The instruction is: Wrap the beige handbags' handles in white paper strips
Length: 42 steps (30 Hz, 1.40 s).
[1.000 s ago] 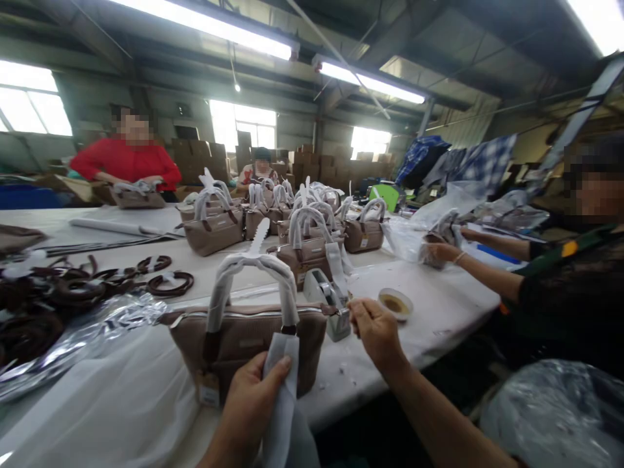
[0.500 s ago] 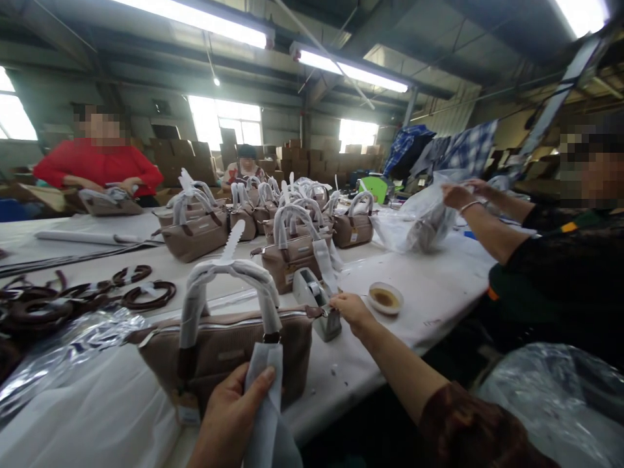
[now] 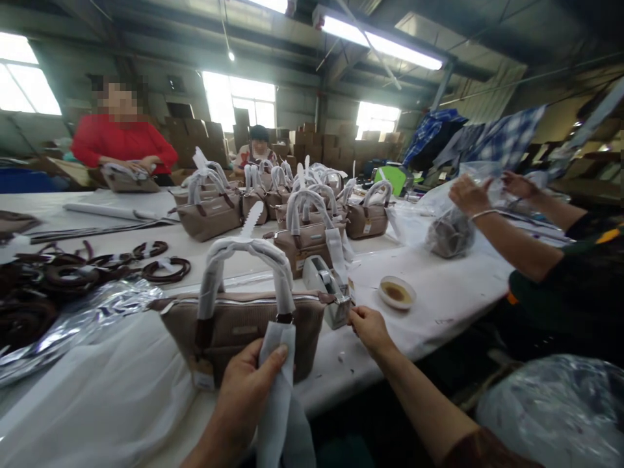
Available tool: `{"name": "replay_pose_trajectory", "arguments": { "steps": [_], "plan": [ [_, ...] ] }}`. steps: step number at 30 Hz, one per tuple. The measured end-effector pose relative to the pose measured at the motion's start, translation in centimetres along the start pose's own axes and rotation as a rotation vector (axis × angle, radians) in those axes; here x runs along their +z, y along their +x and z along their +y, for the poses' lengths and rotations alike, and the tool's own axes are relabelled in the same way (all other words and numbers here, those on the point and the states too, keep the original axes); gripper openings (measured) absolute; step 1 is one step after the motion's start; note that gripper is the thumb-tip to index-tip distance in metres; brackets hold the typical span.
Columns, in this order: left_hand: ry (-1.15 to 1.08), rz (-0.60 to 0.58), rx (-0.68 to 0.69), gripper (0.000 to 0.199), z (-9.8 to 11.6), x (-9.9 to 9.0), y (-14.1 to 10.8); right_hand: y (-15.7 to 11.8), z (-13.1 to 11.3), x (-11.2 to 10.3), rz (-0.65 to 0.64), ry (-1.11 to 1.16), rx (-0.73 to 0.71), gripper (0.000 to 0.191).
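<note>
Before me a taupe handbag point(image 3: 234, 325) stands upright, its handles point(image 3: 248, 250) wrapped in white material and joined by a notched white tie point(image 3: 252, 218). My left hand point(image 3: 251, 383) pinches a strap wrapped in white paper point(image 3: 279, 370) between thumb and fingers, just below the handle's base. The strap hangs down past the bag's front. To the right, my right hand point(image 3: 370, 328) has its fingertips pressed together at the front end of a grey tape dispenser point(image 3: 324, 286). Whatever lies between those fingertips is too small to make out. A tan paper tag point(image 3: 202, 374) hangs at the bag's left.
More wrapped handbags point(image 3: 309, 244) stand behind. A shallow bowl of brownish matter point(image 3: 397, 294) sits right of the dispenser. Coiled brown straps point(image 3: 166, 270) and clear plastic point(image 3: 97, 312) lie left. A co-worker's hands point(image 3: 475, 195) hold a plastic-covered bag point(image 3: 451, 231); another person in red point(image 3: 124, 143) handles a bag.
The view has turned a little left. My right hand has shifted slightly down from the dispenser's front. My left hand keeps its grip on the strap. The co-worker's hands have shifted on the plastic.
</note>
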State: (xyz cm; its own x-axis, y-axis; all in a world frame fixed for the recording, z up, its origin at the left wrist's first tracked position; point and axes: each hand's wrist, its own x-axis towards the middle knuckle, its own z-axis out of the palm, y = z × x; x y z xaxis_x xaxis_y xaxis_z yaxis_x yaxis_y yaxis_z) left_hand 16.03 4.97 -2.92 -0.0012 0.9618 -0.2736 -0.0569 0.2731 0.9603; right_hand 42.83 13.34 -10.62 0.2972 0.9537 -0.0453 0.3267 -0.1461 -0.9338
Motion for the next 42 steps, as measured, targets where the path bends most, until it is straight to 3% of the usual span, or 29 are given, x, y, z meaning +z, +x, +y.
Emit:
{"name": "replay_pose_trajectory", "arguments": {
  "steps": [3, 6, 8, 11, 14, 16, 20, 29, 37, 42],
  "plan": [
    [-0.01, -0.002, 0.027, 0.04, -0.3, 0.0, 0.2, -0.4, 0.6, -0.9, -0.014, -0.092, 0.0, 0.023],
    [0.0, 0.003, 0.051, 0.035, -0.4, 0.1, 0.3, -2.8, -0.6, -1.6, -0.068, -0.084, -0.046, 0.026],
    [0.029, 0.022, 0.083, 0.033, -0.3, 0.2, 0.3, -5.2, -3.1, -1.5, -0.186, 0.015, -0.157, 0.03],
    [0.108, 0.064, 0.139, 0.03, 0.1, 0.3, 0.1, -8.5, -8.4, -0.4, -0.463, 0.085, -0.374, 0.027],
    [0.185, 0.094, 0.197, 0.03, 0.7, 0.3, -0.3, -9.8, -12.7, 1.8, -0.623, 0.07, -0.514, 0.025],
    [0.22, 0.11, 0.232, 0.03, 1.1, 0.3, -0.6, -9.7, -13.8, 3.2, -0.59, 0.007, -0.531, 0.024],
    [0.26, 0.145, 0.275, 0.031, 1.5, 0.3, -0.9, -9.1, -13.7, 4.9, -0.443, -0.162, -0.522, 0.023],
    [0.255, 0.153, 0.312, 0.025, 1.0, 0.4, -0.8, -9.6, -13.6, 4.8, -0.322, -0.341, -0.485, 0.028],
    [0.238, 0.165, 0.291, 0.027, 1.6, 0.3, -1.1, -9.7, -13.2, 4.7, -0.323, -0.265, -0.487, 0.03],
    [0.27, 0.162, 0.316, 0.026, 1.5, 0.2, -0.9, -10.6, -14.5, 4.2, -0.455, -0.091, -0.675, 0.024]
  ]
}}
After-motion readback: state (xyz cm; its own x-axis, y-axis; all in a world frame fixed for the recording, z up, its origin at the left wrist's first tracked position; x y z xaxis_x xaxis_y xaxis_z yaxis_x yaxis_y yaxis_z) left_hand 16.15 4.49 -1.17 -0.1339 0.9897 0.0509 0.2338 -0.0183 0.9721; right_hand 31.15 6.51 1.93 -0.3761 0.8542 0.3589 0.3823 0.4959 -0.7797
